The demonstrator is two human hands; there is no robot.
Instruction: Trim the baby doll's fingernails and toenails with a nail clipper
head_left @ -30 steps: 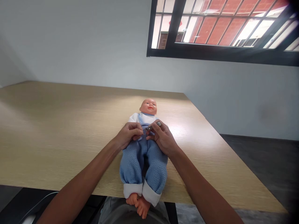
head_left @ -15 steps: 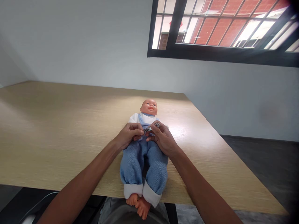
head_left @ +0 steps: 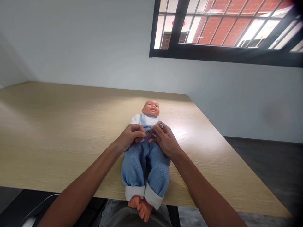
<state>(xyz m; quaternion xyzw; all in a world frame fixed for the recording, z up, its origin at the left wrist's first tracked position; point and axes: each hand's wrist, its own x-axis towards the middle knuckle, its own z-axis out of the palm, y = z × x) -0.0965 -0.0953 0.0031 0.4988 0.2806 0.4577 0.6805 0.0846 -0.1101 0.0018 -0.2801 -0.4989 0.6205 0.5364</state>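
Note:
A baby doll [head_left: 146, 157] in blue fleece overalls and a white shirt lies on its back, with its head pointing away from me and its feet over the table's near edge. Above its belly, my right hand [head_left: 165, 140] is closed around a small silver nail clipper [head_left: 151, 130], whose front end points left. My left hand [head_left: 130, 137] rests over the end of the doll's sleeve at the left, thumb and fingers pinched together. What sits in that pinch is hidden. The clipper's tip is close to my left fingertips.
The light wooden table [head_left: 71, 132] reaches back to a grey wall [head_left: 82, 41]. A dark-framed, barred window [head_left: 213, 53] is at the upper right. Beyond the table's right edge lies dark floor [head_left: 265, 164]. A white cable [head_left: 42, 200] runs below the near left edge.
The nail clipper has tilted and shifted slightly up and right, away from my left fingertips. My left hand and the doll stay in place.

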